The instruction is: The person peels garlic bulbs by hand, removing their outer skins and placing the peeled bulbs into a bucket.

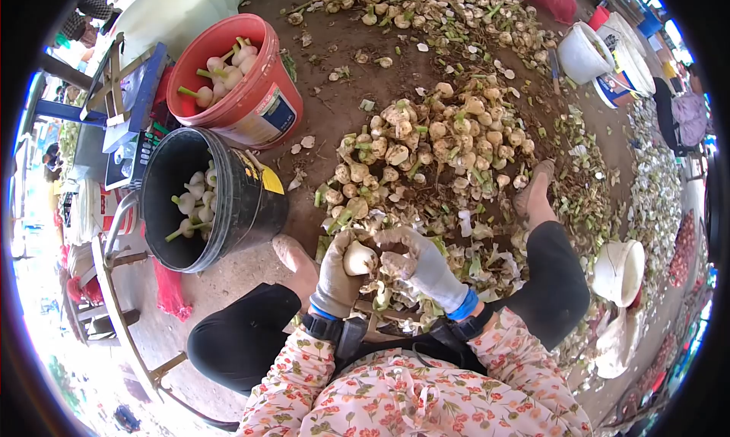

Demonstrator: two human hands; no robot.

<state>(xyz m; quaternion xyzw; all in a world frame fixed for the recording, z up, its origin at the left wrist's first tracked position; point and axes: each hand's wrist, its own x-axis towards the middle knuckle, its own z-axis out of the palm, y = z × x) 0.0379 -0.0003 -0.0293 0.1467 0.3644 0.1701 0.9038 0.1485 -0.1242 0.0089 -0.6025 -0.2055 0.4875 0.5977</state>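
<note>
My left hand [334, 280], in a pale glove with a blue cuff, is closed around a smooth white garlic bulb [359, 259]. Just to its right, my gloved right hand [430, 268] has its fingers curled together toward the bulb. Whatever those fingertips pinch, if anything, I cannot make out. Below both hands lie loose peelings [479, 273]. Beyond them is a heap of untrimmed garlic bulbs [449, 129], brownish with green stem stubs.
At the left stand a black bucket [255, 201] and a red bucket [283, 106], both holding cleaned garlic bulbs. More garlic [433, 7] is spread at the back. White buckets [585, 53] stand at the far right, and a white container [620, 273] lies near my knee.
</note>
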